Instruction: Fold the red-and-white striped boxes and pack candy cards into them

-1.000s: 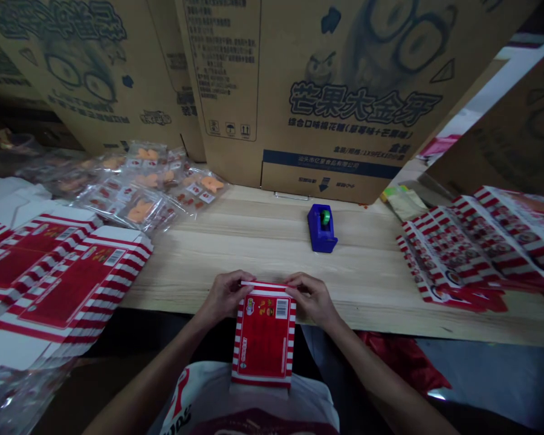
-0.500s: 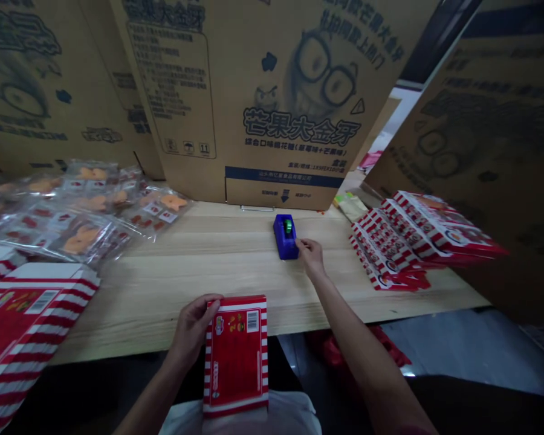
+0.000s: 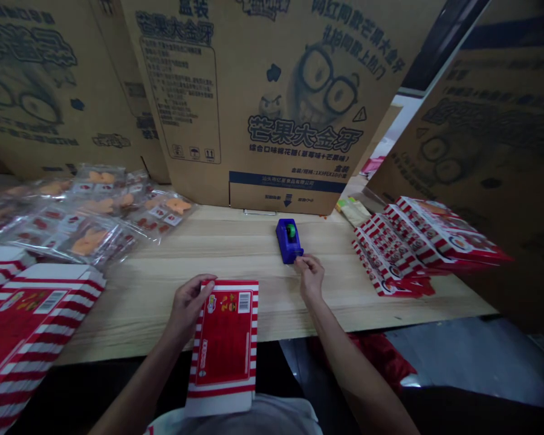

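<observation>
A red and white striped box (image 3: 224, 338) stands on my lap, its top end leaning on the wooden table's front edge (image 3: 163, 338). My left hand (image 3: 188, 305) grips the box's top left corner. My right hand (image 3: 310, 275) is stretched to the blue tape dispenser (image 3: 289, 240), fingers pinched together at its near end, seemingly on the tape's tip, which is too small to see clearly.
Flat striped cartons (image 3: 22, 314) are piled at the left, clear bags of orange sweets (image 3: 90, 211) behind them. More striped boxes (image 3: 412, 241) lie fanned out at the right. Big brown cardboard cartons (image 3: 276, 103) wall off the back and right side.
My right hand left the box's top, reached to the tape dispenser, and has now drawn back a little toward me. My left hand keeps hold of the box.
</observation>
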`<state>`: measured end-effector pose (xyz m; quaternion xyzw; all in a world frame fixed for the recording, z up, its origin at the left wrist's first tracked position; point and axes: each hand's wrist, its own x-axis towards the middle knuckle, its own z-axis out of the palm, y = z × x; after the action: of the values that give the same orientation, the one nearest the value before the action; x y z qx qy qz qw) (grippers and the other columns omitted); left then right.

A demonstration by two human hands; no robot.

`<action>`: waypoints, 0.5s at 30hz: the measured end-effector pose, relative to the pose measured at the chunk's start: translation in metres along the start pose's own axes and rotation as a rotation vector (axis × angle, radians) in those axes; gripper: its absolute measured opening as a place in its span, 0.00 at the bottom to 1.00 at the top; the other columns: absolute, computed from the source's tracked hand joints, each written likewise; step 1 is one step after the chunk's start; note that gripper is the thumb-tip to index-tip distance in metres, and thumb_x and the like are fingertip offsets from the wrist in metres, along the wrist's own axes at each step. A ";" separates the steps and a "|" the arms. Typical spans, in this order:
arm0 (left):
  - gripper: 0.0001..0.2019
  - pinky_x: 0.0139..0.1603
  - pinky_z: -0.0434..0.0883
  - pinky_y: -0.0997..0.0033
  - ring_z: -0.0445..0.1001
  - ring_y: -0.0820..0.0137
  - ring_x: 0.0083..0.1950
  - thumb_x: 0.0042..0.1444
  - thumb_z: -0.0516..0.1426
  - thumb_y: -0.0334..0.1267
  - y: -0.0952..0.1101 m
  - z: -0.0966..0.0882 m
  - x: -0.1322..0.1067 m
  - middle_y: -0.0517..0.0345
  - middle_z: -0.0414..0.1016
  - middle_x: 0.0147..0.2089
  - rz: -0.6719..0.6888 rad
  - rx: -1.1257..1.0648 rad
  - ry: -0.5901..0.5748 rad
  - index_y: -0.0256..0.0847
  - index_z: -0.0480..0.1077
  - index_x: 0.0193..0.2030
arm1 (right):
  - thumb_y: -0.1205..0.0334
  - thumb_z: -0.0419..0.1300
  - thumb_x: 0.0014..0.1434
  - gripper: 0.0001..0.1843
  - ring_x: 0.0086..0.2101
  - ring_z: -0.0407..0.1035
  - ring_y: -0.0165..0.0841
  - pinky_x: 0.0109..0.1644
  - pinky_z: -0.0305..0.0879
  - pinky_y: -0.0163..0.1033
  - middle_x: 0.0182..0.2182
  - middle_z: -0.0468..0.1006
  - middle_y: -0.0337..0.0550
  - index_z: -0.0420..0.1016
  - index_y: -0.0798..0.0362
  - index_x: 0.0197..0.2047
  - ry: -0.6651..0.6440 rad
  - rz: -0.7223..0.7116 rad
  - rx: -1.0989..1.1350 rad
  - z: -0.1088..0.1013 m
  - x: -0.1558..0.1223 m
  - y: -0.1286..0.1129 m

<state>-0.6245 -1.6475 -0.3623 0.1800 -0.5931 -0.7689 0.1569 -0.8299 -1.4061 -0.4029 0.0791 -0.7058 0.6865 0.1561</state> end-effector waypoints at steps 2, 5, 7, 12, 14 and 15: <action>0.19 0.27 0.69 0.75 0.72 0.72 0.26 0.46 0.66 0.49 0.008 -0.003 0.009 0.61 0.74 0.29 0.010 0.051 -0.055 0.37 0.72 0.38 | 0.50 0.63 0.45 0.15 0.37 0.63 0.35 0.43 0.62 0.41 0.34 0.67 0.44 0.74 0.55 0.24 0.057 0.031 -0.023 -0.002 -0.003 0.002; 0.17 0.26 0.66 0.77 0.70 0.74 0.25 0.48 0.65 0.49 0.020 -0.007 0.021 0.62 0.72 0.27 -0.014 0.159 -0.235 0.37 0.71 0.36 | 0.48 0.63 0.44 0.17 0.35 0.62 0.34 0.42 0.62 0.41 0.30 0.67 0.42 0.71 0.55 0.21 0.033 0.070 -0.040 -0.006 -0.002 0.002; 0.17 0.27 0.65 0.77 0.70 0.73 0.26 0.48 0.64 0.49 0.024 -0.008 0.026 0.61 0.72 0.26 -0.053 0.225 -0.359 0.36 0.71 0.35 | 0.45 0.61 0.45 0.19 0.33 0.62 0.34 0.39 0.63 0.40 0.28 0.67 0.41 0.70 0.54 0.21 -0.039 0.103 -0.034 -0.008 -0.003 -0.004; 0.18 0.27 0.63 0.76 0.68 0.74 0.25 0.46 0.64 0.49 0.029 0.003 0.032 0.61 0.71 0.24 -0.083 0.340 -0.511 0.34 0.72 0.32 | 0.45 0.66 0.45 0.19 0.28 0.64 0.32 0.33 0.65 0.38 0.25 0.69 0.39 0.73 0.55 0.22 -0.479 0.210 0.012 -0.005 -0.030 -0.041; 0.17 0.27 0.62 0.76 0.67 0.75 0.25 0.46 0.64 0.48 0.029 0.011 0.031 0.61 0.71 0.24 -0.092 0.357 -0.557 0.33 0.72 0.31 | 0.48 0.66 0.47 0.18 0.28 0.65 0.31 0.33 0.63 0.36 0.25 0.70 0.40 0.74 0.56 0.22 -0.829 0.176 0.002 0.005 -0.043 -0.063; 0.17 0.27 0.62 0.76 0.67 0.75 0.25 0.46 0.64 0.48 0.029 0.016 0.030 0.61 0.71 0.24 -0.100 0.357 -0.577 0.33 0.72 0.31 | 0.49 0.65 0.50 0.18 0.28 0.65 0.30 0.32 0.62 0.35 0.25 0.71 0.40 0.74 0.56 0.23 -0.992 0.118 -0.020 0.011 -0.049 -0.073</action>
<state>-0.6576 -1.6550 -0.3338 0.0083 -0.7287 -0.6790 -0.0891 -0.7617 -1.4255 -0.3503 0.3544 -0.7047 0.5671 -0.2370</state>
